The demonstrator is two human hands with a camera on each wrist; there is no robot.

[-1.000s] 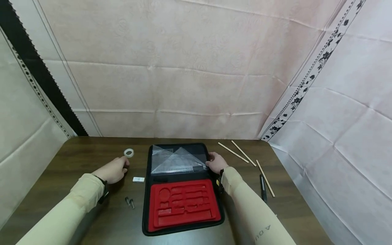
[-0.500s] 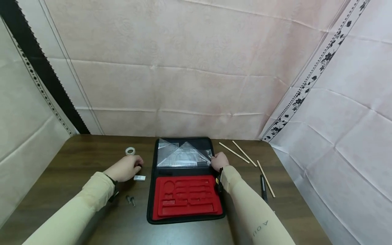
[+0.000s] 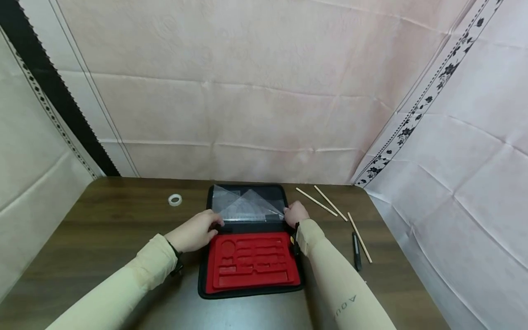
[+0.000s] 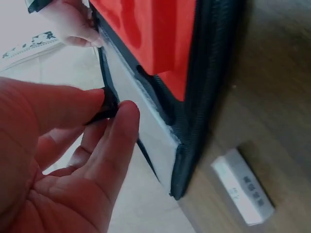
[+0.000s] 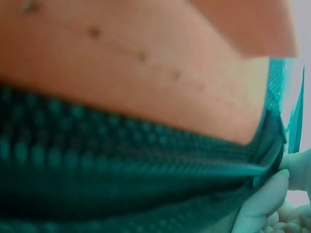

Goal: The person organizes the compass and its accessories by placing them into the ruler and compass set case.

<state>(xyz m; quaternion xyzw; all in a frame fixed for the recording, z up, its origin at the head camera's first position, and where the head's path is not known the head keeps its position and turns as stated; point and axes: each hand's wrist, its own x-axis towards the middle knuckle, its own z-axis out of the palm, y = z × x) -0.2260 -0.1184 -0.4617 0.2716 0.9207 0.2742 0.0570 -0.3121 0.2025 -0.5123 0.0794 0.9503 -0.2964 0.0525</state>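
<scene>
An open black zip case (image 3: 201, 275) lies on the table, with a red moulded insert (image 3: 251, 261) in its near half and a clear plastic pocket (image 3: 243, 206) in its far half. My left hand (image 3: 195, 231) is at the case's left edge. In the left wrist view its thumb and fingertips pinch a small black piece (image 4: 106, 109), whose kind cannot be told. My right hand (image 3: 296, 214) grips the right edge of the far half, by the pocket's corner. The right wrist view shows the zipper edge (image 5: 131, 160) close up.
A white tape roll (image 3: 175, 200) sits at the back left. On the right lie several thin wooden sticks (image 3: 316, 201) and a black pen-like tool (image 3: 356, 252). A small white eraser-like block (image 4: 243, 187) lies left of the case.
My left hand has moved right from near the tape roll to the case, carrying the small black piece. The case shifted slightly away and right, then stayed; my right hand kept hold of its edge.
</scene>
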